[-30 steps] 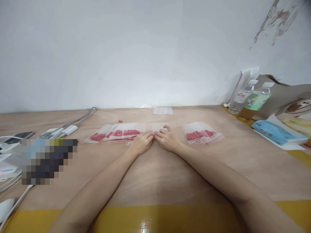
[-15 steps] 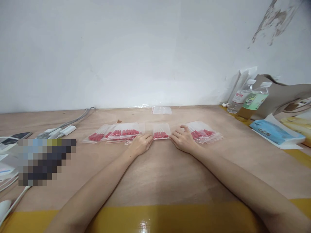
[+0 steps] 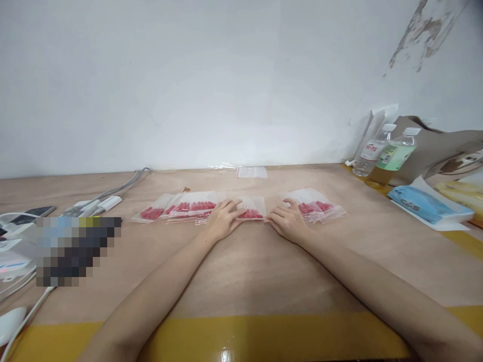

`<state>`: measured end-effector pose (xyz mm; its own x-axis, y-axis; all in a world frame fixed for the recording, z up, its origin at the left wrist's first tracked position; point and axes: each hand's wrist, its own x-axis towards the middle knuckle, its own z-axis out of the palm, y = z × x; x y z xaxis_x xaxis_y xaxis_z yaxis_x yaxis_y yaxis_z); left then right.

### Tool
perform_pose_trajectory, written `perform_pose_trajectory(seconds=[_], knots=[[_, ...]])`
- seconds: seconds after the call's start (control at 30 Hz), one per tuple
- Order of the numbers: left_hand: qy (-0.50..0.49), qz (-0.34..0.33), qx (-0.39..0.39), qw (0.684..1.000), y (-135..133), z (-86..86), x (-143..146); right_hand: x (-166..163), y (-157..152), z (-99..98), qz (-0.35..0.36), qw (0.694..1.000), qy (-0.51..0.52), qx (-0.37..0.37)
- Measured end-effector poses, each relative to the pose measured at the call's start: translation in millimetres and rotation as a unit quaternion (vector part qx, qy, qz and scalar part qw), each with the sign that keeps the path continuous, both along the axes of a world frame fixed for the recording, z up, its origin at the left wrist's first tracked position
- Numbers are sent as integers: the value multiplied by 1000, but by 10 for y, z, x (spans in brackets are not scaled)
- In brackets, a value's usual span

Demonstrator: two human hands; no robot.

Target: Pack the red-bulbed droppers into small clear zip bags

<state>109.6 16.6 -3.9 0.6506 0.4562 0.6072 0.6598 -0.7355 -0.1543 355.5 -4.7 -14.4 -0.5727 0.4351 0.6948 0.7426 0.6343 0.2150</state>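
Small clear zip bags of red pieces lie in a row on the wooden table (image 3: 241, 271). My left hand (image 3: 223, 219) rests with its fingers stretched flat over the left edge of the middle bag (image 3: 252, 208). My right hand (image 3: 287, 219) lies just right of that bag, fingers curled with the tips at its right edge. A pile of filled bags (image 3: 177, 208) sits left of my left hand. Another pile (image 3: 319, 206) lies behind my right hand.
An empty clear bag (image 3: 252, 172) lies near the wall. Two bottles (image 3: 381, 151) and a blue packet (image 3: 426, 205) stand at the far right. Cables, white adapters (image 3: 98, 203) and a blurred patch fill the left side. Yellow tape (image 3: 241, 337) runs along the near edge.
My hands, first pinched together at the middle bag, drew apart along it. The right hand slid right; then the left hand's fingers spread flat onto the bag.
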Motion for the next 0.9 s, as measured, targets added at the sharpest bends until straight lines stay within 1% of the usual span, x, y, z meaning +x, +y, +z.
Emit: perform_pose_trajectory(seconds=[0.07, 0.17, 0.27, 0.33, 0.4, 0.5, 0.6, 0.67, 0.73, 0.8, 0.83, 0.9], knots=[[13, -2, 7, 1000, 23, -25, 12, 79, -75, 17, -25, 999, -6, -23], [-14, 8, 21, 1000, 60, -47, -12, 299, -165, 35, -124, 991, -7, -47], [-56, 22, 37, 997, 96, 17, -114, 552, -201, 10, -195, 977, -14, -84], [-78, 33, 44, 995, 118, 98, -239, 661, -189, -28, -207, 971, -18, -120], [-93, 53, 46, 993, 136, 174, -409, 689, -160, -68, -193, 968, -18, -161], [-89, 92, 30, 991, 133, 225, -711, 579, -119, -94, -156, 965, -6, -211], [-58, 91, 8, 994, 68, 232, -974, 340, -99, -66, -140, 961, 10, -240], [-26, 87, -8, 996, -8, 253, -1064, 141, -83, -35, -138, 957, 14, -256], [-2, 98, -9, 995, -94, 290, -1052, -70, -51, -15, -123, 955, 18, -269], [-6, 106, -1, 994, -169, 312, -929, -270, -3, -12, -95, 955, 30, -280], [-15, 94, -4, 995, -197, 309, -830, -356, 23, -17, -83, 954, 41, -285], [-30, 44, -27, 998, -232, 265, -578, -475, 73, -34, -67, 951, 70, -293]])
